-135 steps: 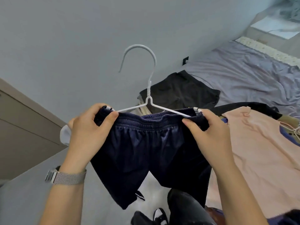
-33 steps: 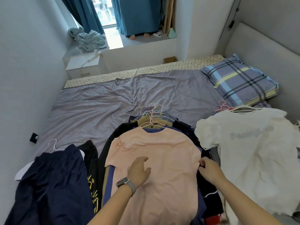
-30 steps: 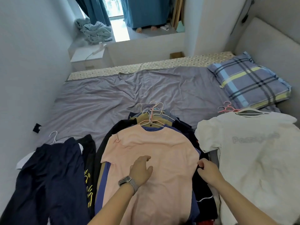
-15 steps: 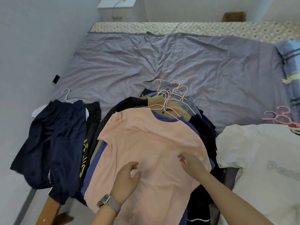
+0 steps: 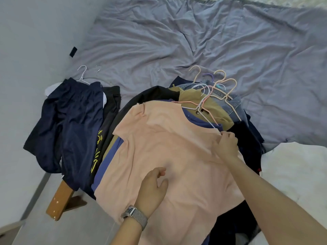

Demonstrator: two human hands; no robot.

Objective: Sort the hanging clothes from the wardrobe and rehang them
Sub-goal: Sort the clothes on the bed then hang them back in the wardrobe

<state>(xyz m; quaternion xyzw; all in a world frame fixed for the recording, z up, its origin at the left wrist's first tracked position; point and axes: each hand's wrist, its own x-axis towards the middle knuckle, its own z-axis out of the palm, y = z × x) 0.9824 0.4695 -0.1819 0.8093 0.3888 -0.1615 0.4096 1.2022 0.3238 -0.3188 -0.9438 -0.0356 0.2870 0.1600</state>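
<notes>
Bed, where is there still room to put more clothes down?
The grey sheet is bare beyond the hanger hooks, and in a narrow strip between the navy shorts and the middle pile topped by the peach shirt. The near edge is crowded; a white garment fills the right corner.

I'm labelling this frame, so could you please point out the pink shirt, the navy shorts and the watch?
pink shirt point(image 5: 169, 144): head view, middle of its chest.
navy shorts point(image 5: 74, 117): head view, upper part of one leg.
watch point(image 5: 135, 215): head view, mesh band on the left wrist.
</notes>
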